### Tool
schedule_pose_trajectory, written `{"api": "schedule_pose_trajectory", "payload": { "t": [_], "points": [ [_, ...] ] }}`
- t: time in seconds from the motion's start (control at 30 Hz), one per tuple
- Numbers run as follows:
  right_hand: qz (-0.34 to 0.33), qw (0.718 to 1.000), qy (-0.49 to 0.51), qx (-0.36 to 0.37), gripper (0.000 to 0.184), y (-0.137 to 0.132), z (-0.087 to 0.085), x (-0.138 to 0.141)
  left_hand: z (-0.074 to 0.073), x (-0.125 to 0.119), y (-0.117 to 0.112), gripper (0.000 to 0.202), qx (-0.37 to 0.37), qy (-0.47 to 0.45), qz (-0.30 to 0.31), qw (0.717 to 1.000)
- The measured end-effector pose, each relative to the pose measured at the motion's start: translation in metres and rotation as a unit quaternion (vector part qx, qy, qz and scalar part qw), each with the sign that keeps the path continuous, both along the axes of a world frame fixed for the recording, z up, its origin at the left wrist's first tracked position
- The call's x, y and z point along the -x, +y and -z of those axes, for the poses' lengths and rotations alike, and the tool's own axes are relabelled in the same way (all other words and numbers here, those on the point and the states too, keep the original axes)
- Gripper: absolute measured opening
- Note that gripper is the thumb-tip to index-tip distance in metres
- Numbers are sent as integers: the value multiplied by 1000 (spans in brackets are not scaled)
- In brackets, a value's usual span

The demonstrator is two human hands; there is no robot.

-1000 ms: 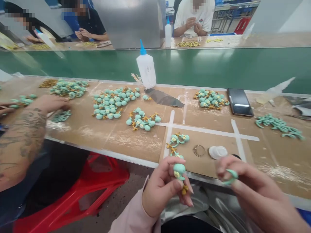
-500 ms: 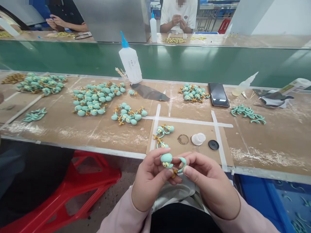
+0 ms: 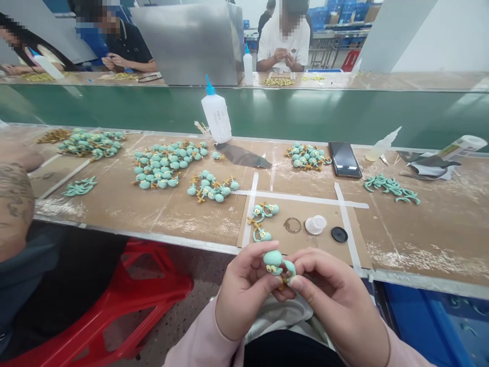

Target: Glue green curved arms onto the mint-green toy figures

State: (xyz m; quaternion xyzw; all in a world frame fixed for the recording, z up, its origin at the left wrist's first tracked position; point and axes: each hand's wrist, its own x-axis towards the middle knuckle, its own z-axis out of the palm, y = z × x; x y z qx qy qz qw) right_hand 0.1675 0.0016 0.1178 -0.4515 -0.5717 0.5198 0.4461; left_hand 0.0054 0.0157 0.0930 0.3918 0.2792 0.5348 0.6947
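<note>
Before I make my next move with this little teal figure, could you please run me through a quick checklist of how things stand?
1. Left hand gripping the teal figure: ok, fingers closed on it below the head.
2. Right hand pinching the curved teal piece: ok, it touches the figure.
3. Piece seated in the figure: cannot tell, fingers hide the joint.
4. Glue bottle upright: ok, standing by the green belt.
5. Spare curved pieces at hand: ok, a pile lies off to the right.
6. Co-worker's arm apart from both hands: ok, far left.
</note>
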Motion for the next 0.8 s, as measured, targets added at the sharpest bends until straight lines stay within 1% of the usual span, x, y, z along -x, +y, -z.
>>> {"api": "schedule_pose_trajectory", "payload": {
  "t": [0.1, 0.23, 0.3, 0.4, 0.47, 0.53, 0.57, 0.67, 0.8],
  "points": [
    [-3, 999, -34, -33, 16, -1, -3, -1, 0, 0, -1, 41, 3, 10, 0, 1000],
    [-3, 992, -89, -90, 13, -1, -4, -4, -1, 1, -2, 41, -1, 15, 15, 1000],
    [-10, 985, -113, -130, 13, -1, -5, -3, -3, 3, -3, 39, -13, 47, 12, 999],
    [20, 963, -145, -227, 11, -1, -7, 2, -8, 7, -8, 42, -29, 135, 6, 990],
    [48, 938, -171, -297, 15, -2, -7, 8, -8, 9, -12, 50, -41, 155, 19, 987],
    [60, 920, -197, -335, 19, -3, -6, 12, -7, 8, -15, 53, -45, 143, 24, 988],
    [60, 915, -208, -341, 20, -4, -5, 14, -6, 8, -15, 51, -43, 135, 21, 990],
    [56, 909, -228, -344, 19, -3, -5, 14, -4, 4, -13, 38, -28, 97, 17, 995],
    [21, 897, -237, -373, 15, -1, -4, 9, -3, 3, -11, 34, -21, 37, 24, 999]
  ]
}}
